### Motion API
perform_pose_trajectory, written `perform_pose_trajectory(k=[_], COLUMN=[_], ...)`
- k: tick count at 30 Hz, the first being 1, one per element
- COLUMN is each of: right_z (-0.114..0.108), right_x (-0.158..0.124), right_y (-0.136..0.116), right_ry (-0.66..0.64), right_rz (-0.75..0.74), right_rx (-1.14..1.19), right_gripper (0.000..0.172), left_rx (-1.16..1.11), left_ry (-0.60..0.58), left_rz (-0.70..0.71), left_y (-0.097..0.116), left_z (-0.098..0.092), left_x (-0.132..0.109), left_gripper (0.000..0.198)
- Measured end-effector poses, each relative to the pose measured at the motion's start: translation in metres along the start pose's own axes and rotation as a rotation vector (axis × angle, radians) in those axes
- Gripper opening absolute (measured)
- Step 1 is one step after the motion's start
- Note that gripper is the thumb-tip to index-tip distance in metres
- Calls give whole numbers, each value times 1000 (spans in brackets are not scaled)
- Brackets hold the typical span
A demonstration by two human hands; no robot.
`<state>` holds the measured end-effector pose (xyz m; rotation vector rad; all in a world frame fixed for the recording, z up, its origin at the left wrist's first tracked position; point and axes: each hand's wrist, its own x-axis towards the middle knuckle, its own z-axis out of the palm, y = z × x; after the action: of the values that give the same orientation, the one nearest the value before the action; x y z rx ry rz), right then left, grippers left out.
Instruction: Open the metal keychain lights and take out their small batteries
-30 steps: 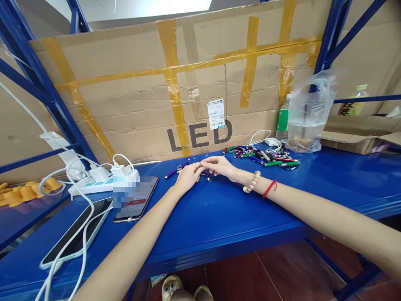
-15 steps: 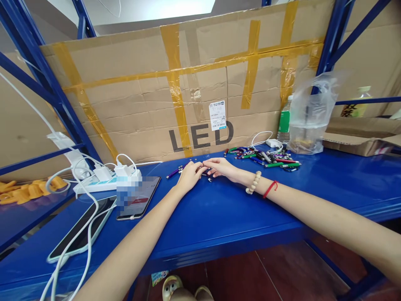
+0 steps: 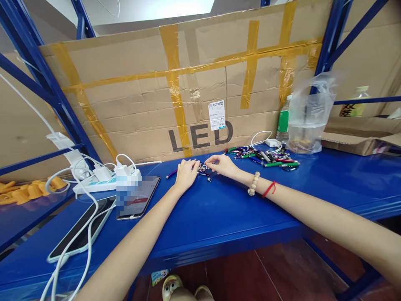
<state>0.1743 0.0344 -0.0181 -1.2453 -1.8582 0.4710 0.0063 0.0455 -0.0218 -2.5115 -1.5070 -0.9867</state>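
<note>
My left hand point(image 3: 187, 175) lies over a small cluster of slim metal tubes with shiny rings, its fingers stretched forward and apart. One purple tube point(image 3: 171, 174) pokes out to the left of it. My right hand point(image 3: 224, 166) has its thumb and fingertips pinched at a silvery key ring point(image 3: 204, 167) just right of the left fingers. Below the rings, a small metal clasp end point(image 3: 209, 179) lies on the blue shelf top point(image 3: 219, 213). What is under my left palm is hidden.
Behind my right hand lies a heap of coloured metal tubes point(image 3: 266, 157). A green-labelled bottle point(image 3: 283, 121) and plastic bag point(image 3: 305, 125) stand right of it. At left are two phones point(image 3: 147, 194), a power strip point(image 3: 106, 184) and white cables. Taped cardboard point(image 3: 134, 113) stands behind.
My hands have drawn apart slightly: the left has shifted a little left and its fingers have straightened. Silvery rings now show between the two hands.
</note>
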Motion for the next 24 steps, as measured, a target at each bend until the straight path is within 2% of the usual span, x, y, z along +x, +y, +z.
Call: perform_pose_trajectory(k=[3, 7, 12, 15, 19, 24], right_z=[-4, -6, -5, -6, -8, -6], right_x=[-1, -5, -8, -7, -5, -7], right_y=[-1, -9, -12, -11, -9, -11], right_ry=[96, 67, 21, 62, 80, 18], right_rz=[-132, -193, -243, -233, -210, -192], right_rx=[-298, -455, -509, -533, -554, -514], right_gripper=[16, 18, 18, 20, 23, 23], left_rx=[-25, -38, -10, -57, -120, -65], left_ry=[29, 17, 27, 127, 263, 196], left_rz=[-69, -71, -32, -83, -216, -281], left_y=[-5, -6, -1, -5, -16, -22], left_z=[0, 0, -1, -7, -15, -13], left_x=[2, 2, -1, 2, 6, 4], left_gripper=[38, 28, 21, 16, 20, 20])
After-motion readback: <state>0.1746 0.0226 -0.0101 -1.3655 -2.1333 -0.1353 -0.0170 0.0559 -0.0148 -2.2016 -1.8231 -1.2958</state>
